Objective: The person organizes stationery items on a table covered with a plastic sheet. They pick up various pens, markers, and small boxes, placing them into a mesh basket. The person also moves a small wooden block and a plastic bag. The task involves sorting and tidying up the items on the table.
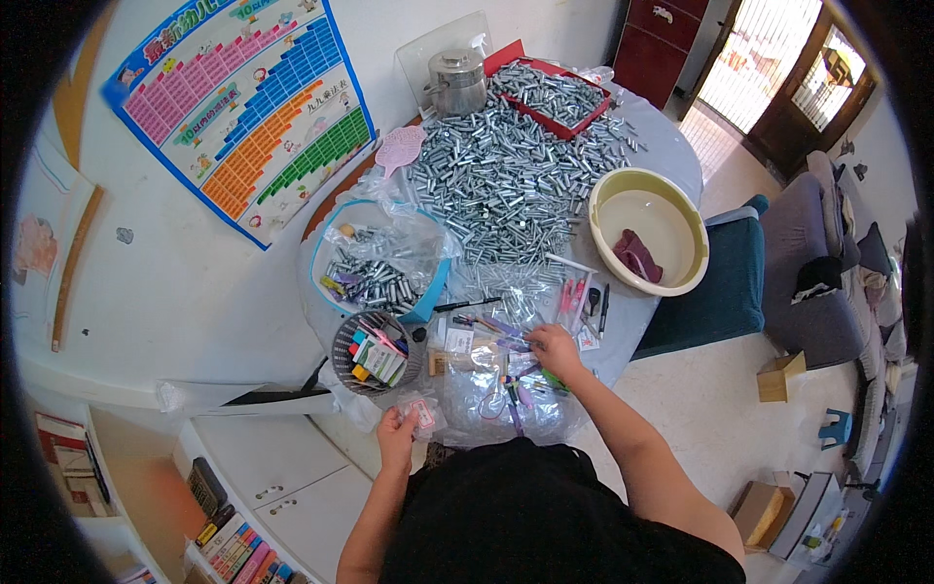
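My left hand (398, 438) pinches a small clear plastic packet (423, 415) that bears a red-bordered label, just below the grey woven basket (341, 358). Over a clear plastic sheet (467, 409) at the table's near edge, my right hand (556, 353) reaches in with its fingertips down among pens and small items. A purple pen-like item (511, 344) lies at those fingertips; whether they grip it is unclear. Closer to my body, a pink-purple item (525, 396) and a loop of thin cord (492, 406) rest on the sheet. A white card (459, 340) with writing lies left of the right hand.
Short metal tubes (503, 182) cover the table's middle, with more in a red box (562, 133). A blue-rimmed bin (436, 288) stands left. At right is a basin (702, 252) of water with a dark red cloth (636, 255). A metal pot (458, 80) stands behind.
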The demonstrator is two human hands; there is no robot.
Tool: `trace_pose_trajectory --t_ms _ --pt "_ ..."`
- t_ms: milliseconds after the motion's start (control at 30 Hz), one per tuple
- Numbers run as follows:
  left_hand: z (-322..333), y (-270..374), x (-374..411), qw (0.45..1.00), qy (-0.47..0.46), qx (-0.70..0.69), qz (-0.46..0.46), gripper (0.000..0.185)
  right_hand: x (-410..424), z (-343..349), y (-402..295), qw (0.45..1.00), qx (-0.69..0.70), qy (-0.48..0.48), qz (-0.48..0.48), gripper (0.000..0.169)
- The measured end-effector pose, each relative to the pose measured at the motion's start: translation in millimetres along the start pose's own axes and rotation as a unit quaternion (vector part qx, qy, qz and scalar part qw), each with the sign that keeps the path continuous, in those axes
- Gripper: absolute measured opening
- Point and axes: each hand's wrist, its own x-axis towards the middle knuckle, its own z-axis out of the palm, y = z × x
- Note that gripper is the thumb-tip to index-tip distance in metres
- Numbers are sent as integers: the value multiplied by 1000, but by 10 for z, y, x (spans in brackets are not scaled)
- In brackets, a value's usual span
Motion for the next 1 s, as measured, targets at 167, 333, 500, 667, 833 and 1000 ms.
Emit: trace_pose_trajectory --t_ms 167,333,500,667,833,1000 --pt "52 104 -48 1000 8 4 -8 17 90 41 216 997 -80 -8 0 25" --pt "-32 36 -22 1000 12 20 -8 16 48 -211 127 998 -46 -46 25 23" --pt "29 25 -22 1000 10 19 -9 16 -323 -140 -44 989 -17 -146 21 24" --pt "33 55 -13 1000 2 20 -7 15 -564 -109 -372 977 -26 -204 57 37" --pt "53 74 -34 1000 0 8 -1 15 -744 125 -375 973 -87 -198 75 44" --pt "12 58 -32 1000 -3 9 -3 17 -643 108 -224 899 281 -202 269 35"
